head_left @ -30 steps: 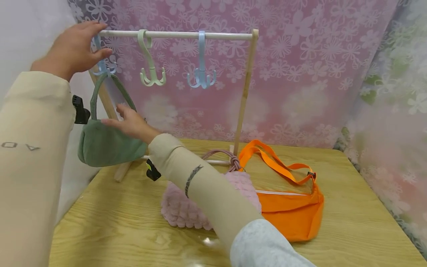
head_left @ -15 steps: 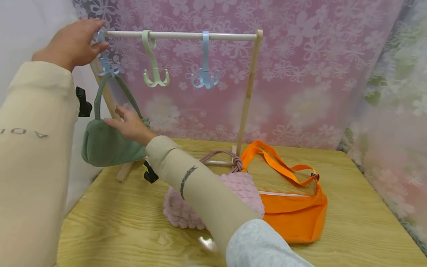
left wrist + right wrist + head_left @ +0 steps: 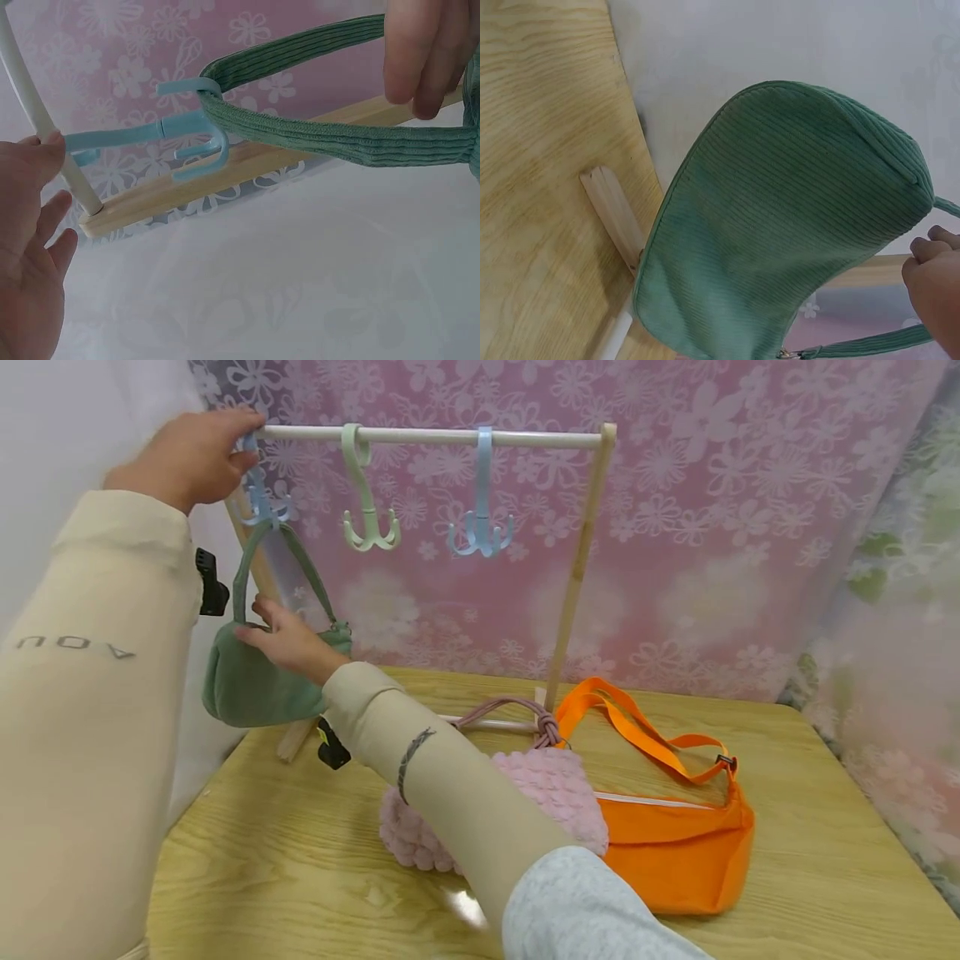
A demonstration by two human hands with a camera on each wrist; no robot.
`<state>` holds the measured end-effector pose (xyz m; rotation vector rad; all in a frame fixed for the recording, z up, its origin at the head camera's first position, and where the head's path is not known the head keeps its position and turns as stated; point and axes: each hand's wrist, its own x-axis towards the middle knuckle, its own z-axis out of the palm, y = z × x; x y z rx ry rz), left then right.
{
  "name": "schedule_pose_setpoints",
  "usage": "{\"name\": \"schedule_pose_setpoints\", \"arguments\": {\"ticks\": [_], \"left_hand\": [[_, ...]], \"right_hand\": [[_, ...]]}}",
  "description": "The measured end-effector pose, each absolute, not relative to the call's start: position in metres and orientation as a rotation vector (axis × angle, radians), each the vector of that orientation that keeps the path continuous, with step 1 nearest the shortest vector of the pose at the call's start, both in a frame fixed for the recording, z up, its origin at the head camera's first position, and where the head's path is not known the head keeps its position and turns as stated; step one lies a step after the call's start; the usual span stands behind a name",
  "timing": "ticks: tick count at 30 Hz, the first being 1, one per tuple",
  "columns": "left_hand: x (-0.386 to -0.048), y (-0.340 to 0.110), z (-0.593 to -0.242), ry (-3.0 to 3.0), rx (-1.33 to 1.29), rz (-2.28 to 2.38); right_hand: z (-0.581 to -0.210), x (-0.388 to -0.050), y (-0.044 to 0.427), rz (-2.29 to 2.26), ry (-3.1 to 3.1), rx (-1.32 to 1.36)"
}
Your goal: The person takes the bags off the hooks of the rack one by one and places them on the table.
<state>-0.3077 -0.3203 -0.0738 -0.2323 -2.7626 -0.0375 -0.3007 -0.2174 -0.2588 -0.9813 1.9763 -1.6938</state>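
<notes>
A green corduroy handbag (image 3: pixel 258 681) hangs by its strap from a light blue multi-prong hook (image 3: pixel 266 497) at the left end of a white rod. My left hand (image 3: pixel 191 456) is at the top of this hook; in the left wrist view its thumb and forefinger pinch the hook where it meets the rod. My right hand (image 3: pixel 292 643) is in front of the bag's top, below the strap. In the right wrist view its fingers (image 3: pixel 930 247) are loosely bent beside the bag and hold nothing. Whether they touch the bag, I cannot tell.
A green hook (image 3: pixel 369 510) and another blue hook (image 3: pixel 482 518) hang along the white rod (image 3: pixel 420 436). On the wooden table (image 3: pixel 300 860) lie a pink puffy bag (image 3: pixel 551 785) and an orange shoulder bag (image 3: pixel 675 852). The rack's wooden post (image 3: pixel 577 572) stands behind them.
The rack and bags appear shifted to the right as the head view turns. Relative to the green bag, my right hand has moved slightly left; my left hand stays at the hook.
</notes>
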Motion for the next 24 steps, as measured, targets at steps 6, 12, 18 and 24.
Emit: {"name": "schedule_pose_setpoints", "arguments": {"ticks": [6, 12, 18, 24], "left_hand": [[-0.310, -0.315, -0.074, -2.726, -0.176, -0.027], [-0.312, -0.315, -0.076, -2.720, -0.114, -0.066], [-0.314, -0.314, -0.075, -2.724, -0.096, -0.043], [-0.312, -0.311, -0.076, -2.734, -0.057, -0.153]], "right_hand": [[-0.257, -0.301, -0.223, -1.760, 1.869, -0.920], [-0.260, -0.302, -0.219, -1.744, 1.967, -0.910], [-0.264, -0.306, -0.207, -1.865, 2.258, -0.902], [-0.263, -0.309, -0.199, -1.927, 2.399, -0.799]]}}
